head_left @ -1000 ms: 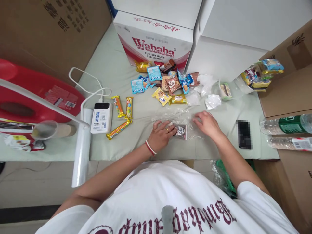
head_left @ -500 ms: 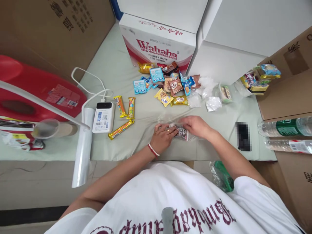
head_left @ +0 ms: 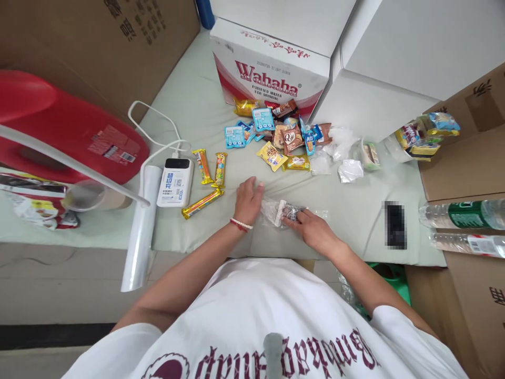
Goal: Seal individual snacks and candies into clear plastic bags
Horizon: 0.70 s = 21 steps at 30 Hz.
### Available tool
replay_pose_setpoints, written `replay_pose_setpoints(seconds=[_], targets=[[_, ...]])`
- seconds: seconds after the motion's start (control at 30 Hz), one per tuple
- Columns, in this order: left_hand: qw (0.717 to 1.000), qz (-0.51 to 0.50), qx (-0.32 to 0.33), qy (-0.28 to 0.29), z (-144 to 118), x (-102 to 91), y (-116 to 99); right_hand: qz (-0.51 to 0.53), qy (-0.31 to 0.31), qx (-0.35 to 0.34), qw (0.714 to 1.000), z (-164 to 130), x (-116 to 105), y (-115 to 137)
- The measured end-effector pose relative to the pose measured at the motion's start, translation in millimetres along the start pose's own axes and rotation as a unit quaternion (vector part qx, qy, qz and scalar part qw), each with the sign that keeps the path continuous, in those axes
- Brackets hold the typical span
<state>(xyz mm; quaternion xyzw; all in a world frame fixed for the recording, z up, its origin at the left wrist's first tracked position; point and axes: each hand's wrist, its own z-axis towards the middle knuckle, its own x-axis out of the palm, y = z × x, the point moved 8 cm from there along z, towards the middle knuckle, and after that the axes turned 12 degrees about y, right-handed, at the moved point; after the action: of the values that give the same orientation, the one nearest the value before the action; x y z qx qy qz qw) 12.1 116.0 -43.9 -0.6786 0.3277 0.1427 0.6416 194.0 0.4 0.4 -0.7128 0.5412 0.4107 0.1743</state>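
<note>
My left hand (head_left: 248, 200) lies flat with fingers apart on the pale green table cover (head_left: 189, 121), touching the left edge of a clear plastic wrap (head_left: 272, 210). Inside the wrap is a small dark snack packet (head_left: 290, 211). My right hand (head_left: 311, 229) presses on the wrap and the packet from the right, fingertips on the packet. A pile of snack packets (head_left: 276, 139) lies beyond the hands, near a Wahaha carton (head_left: 272, 79).
Three yellow snack bars (head_left: 209, 176) and a white power bank (head_left: 175, 181) with a cable lie left. A roll of clear film (head_left: 141, 229), a red container (head_left: 74, 137), a dark phone (head_left: 394, 223), water bottles (head_left: 461, 215) and cardboard boxes (head_left: 465, 158) surround the area.
My left hand has moved off the packet to the wrap's left edge. My right hand has come down onto the packet, and the wrap is folded smaller around it.
</note>
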Motion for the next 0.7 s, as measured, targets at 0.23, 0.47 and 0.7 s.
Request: replay_pose_setpoints(seconds=[0.23, 0.47, 0.7], targets=[[0.981, 0.059, 0.032, 0.182, -38.4, 0.8, -30.1, 0.101, -0.077, -0.059, 0.99, 4.0, 8.9, -16.1], [0.952, -0.146, 0.033, 0.268, -45.3, 50.9, -76.5, 0.157, -0.171, -0.111, 0.966, -8.1, 2.6, -11.9], [0.956, 0.146, 0.103, 0.235, -48.8, 77.3, -95.3, 0.336, -0.28, 0.03, 0.899, -38.6, 25.5, -66.8]])
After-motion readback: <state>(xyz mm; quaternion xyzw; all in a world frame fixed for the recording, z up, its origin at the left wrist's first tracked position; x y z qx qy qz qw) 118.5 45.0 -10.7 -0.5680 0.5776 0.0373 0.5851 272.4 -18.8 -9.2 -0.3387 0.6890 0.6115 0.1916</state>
